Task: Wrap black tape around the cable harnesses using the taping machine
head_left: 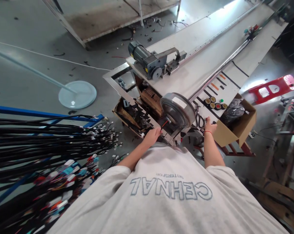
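Observation:
My left hand (pixel 152 136) is closed in a pinch beside the large round grey wheel (pixel 177 110) at the near end of the bench. A thin orange-and-black piece (pixel 164 123) shows just beyond its fingertips; whether the fingers hold it is unclear. To the right, my right hand (pixel 210 126) is at the bench's near edge, thumb and a finger apart, nothing clearly held. Black-handled scissors (pixel 199 120) lie just left of it. Several tape rolls (pixel 212 105) are grouped beyond it. Black and orange strips (pixel 214 86) lie farther along the bench.
A motor (pixel 147 58) is mounted on the long bench (pixel 210 55), where a dark cable bundle (pixel 237 48) stretches away. At right are an open cardboard box (pixel 244 126) and a red plastic stool (pixel 273 88). Many black wire harnesses (pixel 51 136) hang at left near a round stand base (pixel 77 94).

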The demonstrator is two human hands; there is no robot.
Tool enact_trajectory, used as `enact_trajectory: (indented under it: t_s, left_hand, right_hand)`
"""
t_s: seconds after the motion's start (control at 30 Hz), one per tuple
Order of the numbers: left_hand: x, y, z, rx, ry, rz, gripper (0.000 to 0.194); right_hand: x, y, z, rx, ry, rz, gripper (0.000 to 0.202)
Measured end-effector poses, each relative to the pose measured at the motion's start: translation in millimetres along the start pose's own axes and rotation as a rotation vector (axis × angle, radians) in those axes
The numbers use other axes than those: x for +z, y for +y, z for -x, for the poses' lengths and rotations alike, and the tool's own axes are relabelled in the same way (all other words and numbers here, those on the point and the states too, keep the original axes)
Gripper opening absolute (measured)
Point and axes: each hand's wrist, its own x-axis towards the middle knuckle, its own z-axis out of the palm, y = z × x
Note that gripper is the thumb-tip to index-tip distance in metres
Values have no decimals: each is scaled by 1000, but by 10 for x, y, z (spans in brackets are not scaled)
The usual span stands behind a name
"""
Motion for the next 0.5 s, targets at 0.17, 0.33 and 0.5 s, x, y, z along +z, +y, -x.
enact_trajectory:
  t_s: [0.17,0.33,0.5]
  left_hand:
    - [-261,-141,351,-85,-82,-223,32]
    - [-276,-72,310,-35,-29,-305,27]
    - [-182,85,68,-15,-34,-229,30]
  right_hand:
    - [20,-21,1,40,79,74,69]
    - [24,-30,5,25,81,72,66]
    - [23,-39,5,31,84,68,66]
